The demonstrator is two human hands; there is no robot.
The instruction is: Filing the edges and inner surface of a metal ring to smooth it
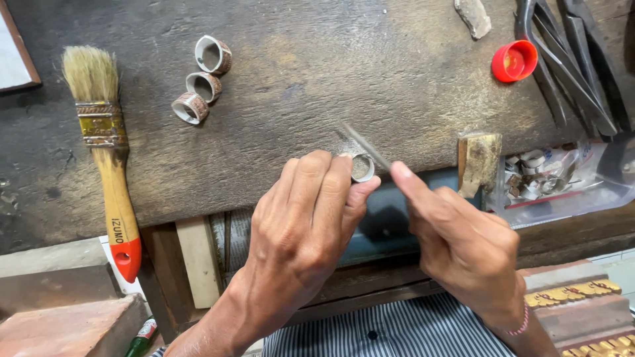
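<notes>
left hand (301,231) fingers pinch ring (362,167) | right hand (463,241) fingers grip file (366,147) | three rings (204,80), brush (106,149) lie apart

red cap (514,61), red-tipped wooden brush (109,155), striped cloth (397,334)

Showing four metal rings: three lying together on the bench (205,82) and one pinched in the left hand (362,167). Also lying about: one paintbrush (106,142), one red cap (514,61), one thin file (367,147), one wooden bench peg (479,162). Working here: two hands, left (301,228) and right (463,241).
</notes>
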